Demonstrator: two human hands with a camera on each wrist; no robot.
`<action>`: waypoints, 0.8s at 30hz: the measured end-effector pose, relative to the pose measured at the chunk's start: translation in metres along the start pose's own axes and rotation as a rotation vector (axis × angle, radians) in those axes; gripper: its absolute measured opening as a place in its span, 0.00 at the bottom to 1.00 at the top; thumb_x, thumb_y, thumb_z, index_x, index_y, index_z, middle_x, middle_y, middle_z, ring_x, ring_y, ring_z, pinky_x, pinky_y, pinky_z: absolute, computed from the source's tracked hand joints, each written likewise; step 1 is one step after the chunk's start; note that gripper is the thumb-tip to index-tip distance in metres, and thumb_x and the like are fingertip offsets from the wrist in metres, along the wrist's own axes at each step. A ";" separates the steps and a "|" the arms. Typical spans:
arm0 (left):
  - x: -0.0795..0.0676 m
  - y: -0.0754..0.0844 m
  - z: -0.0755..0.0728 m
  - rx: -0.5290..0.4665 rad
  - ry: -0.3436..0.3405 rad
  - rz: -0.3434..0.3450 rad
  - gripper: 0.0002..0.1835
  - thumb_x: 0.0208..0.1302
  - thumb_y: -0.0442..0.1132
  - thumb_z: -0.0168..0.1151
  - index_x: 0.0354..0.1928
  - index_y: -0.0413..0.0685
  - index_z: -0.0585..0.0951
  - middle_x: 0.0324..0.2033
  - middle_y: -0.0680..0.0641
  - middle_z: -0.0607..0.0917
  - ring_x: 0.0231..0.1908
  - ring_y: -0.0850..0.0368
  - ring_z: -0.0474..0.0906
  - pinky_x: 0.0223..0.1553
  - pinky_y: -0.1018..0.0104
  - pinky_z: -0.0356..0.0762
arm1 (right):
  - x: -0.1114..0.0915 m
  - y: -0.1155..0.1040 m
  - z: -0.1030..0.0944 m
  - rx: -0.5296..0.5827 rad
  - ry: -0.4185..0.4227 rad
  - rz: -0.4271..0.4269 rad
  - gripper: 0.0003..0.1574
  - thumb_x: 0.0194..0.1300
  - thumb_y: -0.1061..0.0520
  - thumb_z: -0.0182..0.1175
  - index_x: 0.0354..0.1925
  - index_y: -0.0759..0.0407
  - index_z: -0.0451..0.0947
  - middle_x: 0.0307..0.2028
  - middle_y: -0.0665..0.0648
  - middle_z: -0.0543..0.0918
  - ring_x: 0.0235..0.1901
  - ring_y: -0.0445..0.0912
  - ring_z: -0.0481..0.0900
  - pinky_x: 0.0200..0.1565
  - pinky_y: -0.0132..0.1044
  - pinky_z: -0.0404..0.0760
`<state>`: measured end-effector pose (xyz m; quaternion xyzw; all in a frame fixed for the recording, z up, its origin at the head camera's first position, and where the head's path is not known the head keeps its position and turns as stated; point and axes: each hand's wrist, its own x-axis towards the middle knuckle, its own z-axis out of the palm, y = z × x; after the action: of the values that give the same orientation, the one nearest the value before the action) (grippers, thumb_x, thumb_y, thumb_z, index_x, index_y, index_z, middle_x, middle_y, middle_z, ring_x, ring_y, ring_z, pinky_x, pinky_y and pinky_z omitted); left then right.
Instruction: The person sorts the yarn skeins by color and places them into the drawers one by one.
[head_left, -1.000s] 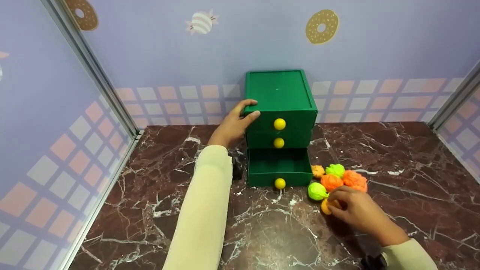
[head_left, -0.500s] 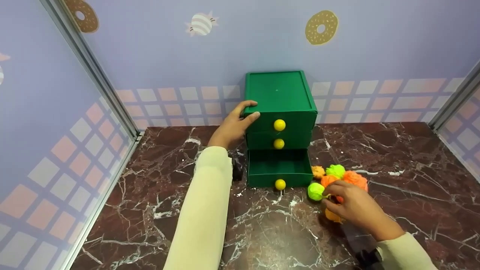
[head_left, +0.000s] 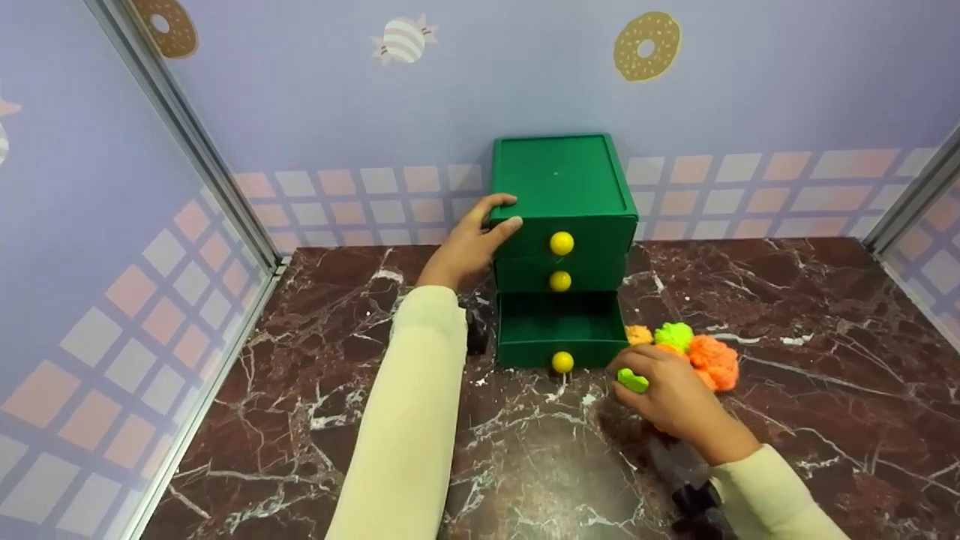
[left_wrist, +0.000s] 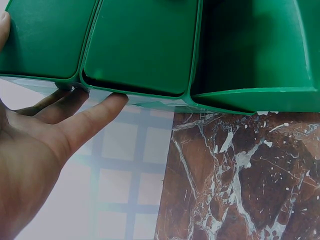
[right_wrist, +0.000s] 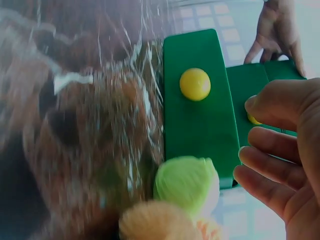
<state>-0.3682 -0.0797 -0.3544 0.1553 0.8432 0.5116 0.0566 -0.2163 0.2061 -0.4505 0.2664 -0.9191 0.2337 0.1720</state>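
Note:
A green three-drawer cabinet [head_left: 559,176] with yellow round knobs stands against the back wall, its bottom drawer [head_left: 562,354] pulled out. My left hand [head_left: 469,244] rests on its upper left corner. In the left wrist view, the fingers [left_wrist: 92,120] lie fairly straight against the side. My right hand [head_left: 675,394] is over a lime green yarn ball [head_left: 632,380] beside the drawer's front right corner. The right wrist view shows the thumb and fingers apart, with the lime ball [right_wrist: 185,182] outside them. A yellow-orange ball [right_wrist: 160,220] is blurred nearby.
More yarn balls lie to the drawer's right: a small orange one [head_left: 638,334], a lime one [head_left: 674,335] and a coral one [head_left: 714,363]. Others are partly behind the right hand. Patterned panels [head_left: 375,112] bound the dark marble tabletop [head_left: 330,450].
My right hand has moved left and slightly forward, from the yellow-orange ball to the front lime ball. The left hand keeps its place on the cabinet.

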 end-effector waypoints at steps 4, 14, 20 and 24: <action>-0.003 0.008 0.000 -0.020 -0.008 -0.023 0.24 0.69 0.61 0.52 0.66 0.76 0.65 0.69 0.50 0.66 0.63 0.50 0.70 0.60 0.53 0.72 | 0.006 -0.007 0.008 0.031 -0.009 0.014 0.10 0.53 0.59 0.72 0.36 0.54 0.84 0.37 0.51 0.84 0.38 0.45 0.81 0.41 0.43 0.82; -0.023 0.036 -0.004 -0.044 -0.031 -0.054 0.25 0.73 0.51 0.51 0.70 0.62 0.64 0.69 0.45 0.66 0.63 0.48 0.70 0.61 0.53 0.72 | 0.018 -0.021 0.030 0.104 -0.013 0.102 0.10 0.56 0.59 0.70 0.39 0.57 0.84 0.39 0.52 0.83 0.35 0.43 0.80 0.40 0.40 0.83; -0.006 0.009 0.000 -0.058 -0.015 -0.018 0.24 0.69 0.58 0.53 0.66 0.72 0.66 0.67 0.48 0.68 0.62 0.51 0.72 0.59 0.54 0.74 | 0.026 -0.026 0.040 0.184 -0.077 0.217 0.13 0.59 0.58 0.68 0.43 0.58 0.84 0.42 0.54 0.82 0.38 0.44 0.81 0.43 0.40 0.84; 0.000 -0.001 0.001 -0.055 -0.011 0.008 0.25 0.68 0.61 0.53 0.65 0.75 0.66 0.67 0.49 0.68 0.61 0.52 0.72 0.58 0.54 0.74 | 0.031 -0.028 0.046 0.206 -0.107 0.243 0.14 0.59 0.58 0.68 0.44 0.58 0.83 0.44 0.54 0.82 0.40 0.46 0.81 0.44 0.41 0.84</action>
<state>-0.3681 -0.0788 -0.3555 0.1598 0.8279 0.5338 0.0636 -0.2335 0.1485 -0.4658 0.1817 -0.9237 0.3311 0.0650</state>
